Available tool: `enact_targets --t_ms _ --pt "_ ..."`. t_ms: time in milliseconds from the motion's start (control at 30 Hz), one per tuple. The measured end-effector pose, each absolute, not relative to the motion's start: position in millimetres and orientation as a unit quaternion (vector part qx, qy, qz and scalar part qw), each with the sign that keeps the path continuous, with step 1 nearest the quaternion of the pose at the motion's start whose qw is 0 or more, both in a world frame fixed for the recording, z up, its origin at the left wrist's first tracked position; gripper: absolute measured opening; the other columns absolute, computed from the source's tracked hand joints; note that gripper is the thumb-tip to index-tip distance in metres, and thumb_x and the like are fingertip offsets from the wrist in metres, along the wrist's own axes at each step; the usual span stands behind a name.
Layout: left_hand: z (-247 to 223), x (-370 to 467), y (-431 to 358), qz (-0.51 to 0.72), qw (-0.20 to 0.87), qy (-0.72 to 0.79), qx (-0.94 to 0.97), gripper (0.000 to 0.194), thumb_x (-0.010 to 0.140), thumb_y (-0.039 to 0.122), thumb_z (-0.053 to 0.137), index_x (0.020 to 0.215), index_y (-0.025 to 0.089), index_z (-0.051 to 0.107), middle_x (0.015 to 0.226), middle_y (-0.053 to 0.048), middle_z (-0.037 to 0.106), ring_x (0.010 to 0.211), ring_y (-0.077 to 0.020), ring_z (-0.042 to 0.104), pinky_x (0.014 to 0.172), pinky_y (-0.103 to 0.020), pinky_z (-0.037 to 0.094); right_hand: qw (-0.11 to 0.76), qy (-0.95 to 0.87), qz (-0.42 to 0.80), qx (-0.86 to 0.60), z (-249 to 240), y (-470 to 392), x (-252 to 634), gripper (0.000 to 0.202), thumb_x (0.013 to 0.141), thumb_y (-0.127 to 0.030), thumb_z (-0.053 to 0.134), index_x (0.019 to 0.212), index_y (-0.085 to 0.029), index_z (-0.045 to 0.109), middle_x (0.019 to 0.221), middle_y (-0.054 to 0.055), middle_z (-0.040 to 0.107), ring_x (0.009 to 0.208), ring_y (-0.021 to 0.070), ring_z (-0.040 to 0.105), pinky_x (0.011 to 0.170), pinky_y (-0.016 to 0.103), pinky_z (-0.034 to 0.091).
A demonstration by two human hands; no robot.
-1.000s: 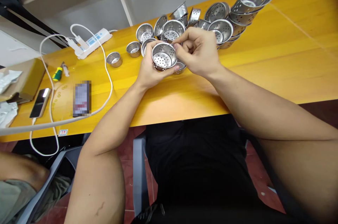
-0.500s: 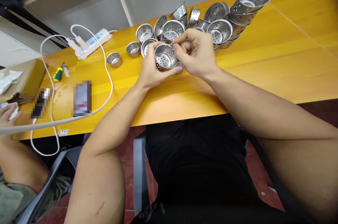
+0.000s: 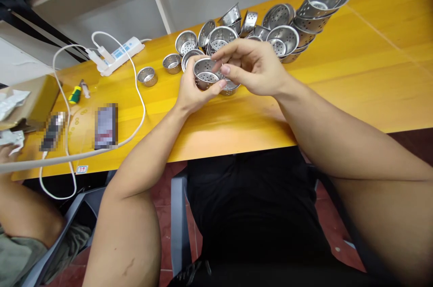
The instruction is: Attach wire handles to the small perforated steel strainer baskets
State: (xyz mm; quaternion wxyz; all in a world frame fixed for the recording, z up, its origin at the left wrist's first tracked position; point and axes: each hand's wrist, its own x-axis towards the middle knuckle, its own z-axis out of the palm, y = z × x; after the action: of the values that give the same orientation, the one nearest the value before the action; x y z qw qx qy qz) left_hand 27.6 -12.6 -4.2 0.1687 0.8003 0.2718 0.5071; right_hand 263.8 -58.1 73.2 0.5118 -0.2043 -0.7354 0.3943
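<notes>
My left hand (image 3: 192, 84) is wrapped round a small perforated steel cup (image 3: 205, 70), its thumb along the near side. The cup is tilted with its mouth toward me. My right hand (image 3: 257, 66) hovers at the right side of that cup, thumb and fingers apart, with the fingertips over the rim. I see nothing held in it. Partly under the right fingers, another steel cup (image 3: 230, 88) sits on the table. Just behind my hands stands a larger perforated cup (image 3: 221, 37) among several others.
A tall stack of perforated cups (image 3: 309, 21) leans at the right back. Small cups (image 3: 147, 76) stand to the left. A power strip (image 3: 122, 55), white cable (image 3: 144, 102), screwdriver (image 3: 75, 94) and blurred phone-like object (image 3: 106, 127) lie further left. Another person's hand (image 3: 5, 154) is at far left.
The held cup has shifted slightly left and tilted. My right thumb and fingers have parted from its rim, exposing more of the cup beneath. The other person's hand has moved lower.
</notes>
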Motion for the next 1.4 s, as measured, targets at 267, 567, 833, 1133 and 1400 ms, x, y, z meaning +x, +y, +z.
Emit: enact_targets --t_ms 267,567,833,1133,1400 --pt "-10 28 -10 0.493 0.136 0.256 0.820 0.094 0.096 0.093 0.078 0.160 0.034 0.043 0.138 -0.008 0.070 0.128 -0.0316 0.078 0.123 -0.055 0.061 0.535 -0.695 0.420 -0.235 76 -58 261 0.051 0.074 -0.074 0.112 0.084 -0.034 0.081 0.068 -0.002 0.070 0.051 0.0198 0.054 0.048 0.041 0.048" --pt "-11 30 -8 0.508 0.133 0.245 0.815 0.088 0.097 0.094 0.074 0.155 0.032 0.050 0.136 -0.009 0.071 0.122 -0.0304 0.079 0.119 -0.056 0.064 0.527 -0.713 0.397 -0.237 69 -56 259 0.044 0.077 -0.059 0.116 0.084 -0.031 0.082 0.072 -0.001 0.074 0.058 0.0202 0.061 0.052 0.040 0.052" --pt "-11 29 -7 0.503 0.136 0.253 0.815 0.094 0.094 0.099 0.073 0.155 0.032 0.047 0.134 -0.008 0.070 0.122 -0.0312 0.079 0.118 -0.056 0.063 0.532 -0.715 0.378 -0.251 70 -62 257 0.046 0.080 -0.069 0.111 0.089 -0.033 0.085 0.077 0.001 0.076 0.062 0.0218 0.062 0.054 0.041 0.051" --pt "-15 20 6 0.510 0.101 0.276 0.808 0.094 0.096 0.096 0.073 0.161 0.035 0.041 0.146 -0.010 0.067 0.134 -0.0346 0.078 0.124 -0.061 0.062 0.525 -0.778 0.206 -0.277 77 -60 269 0.019 0.101 -0.058 0.089 0.098 -0.039 0.088 0.119 0.008 0.083 0.100 0.0330 0.073 0.080 0.049 0.065" --pt "-12 17 2 0.507 0.119 0.252 0.815 0.099 0.093 0.090 0.083 0.164 0.036 0.041 0.148 -0.010 0.066 0.136 -0.0348 0.078 0.123 -0.058 0.064 0.469 -0.827 0.213 -0.225 63 -53 267 0.028 0.089 -0.027 0.085 0.111 -0.042 0.094 0.141 0.010 0.075 0.132 0.0437 0.072 0.116 0.066 0.063"
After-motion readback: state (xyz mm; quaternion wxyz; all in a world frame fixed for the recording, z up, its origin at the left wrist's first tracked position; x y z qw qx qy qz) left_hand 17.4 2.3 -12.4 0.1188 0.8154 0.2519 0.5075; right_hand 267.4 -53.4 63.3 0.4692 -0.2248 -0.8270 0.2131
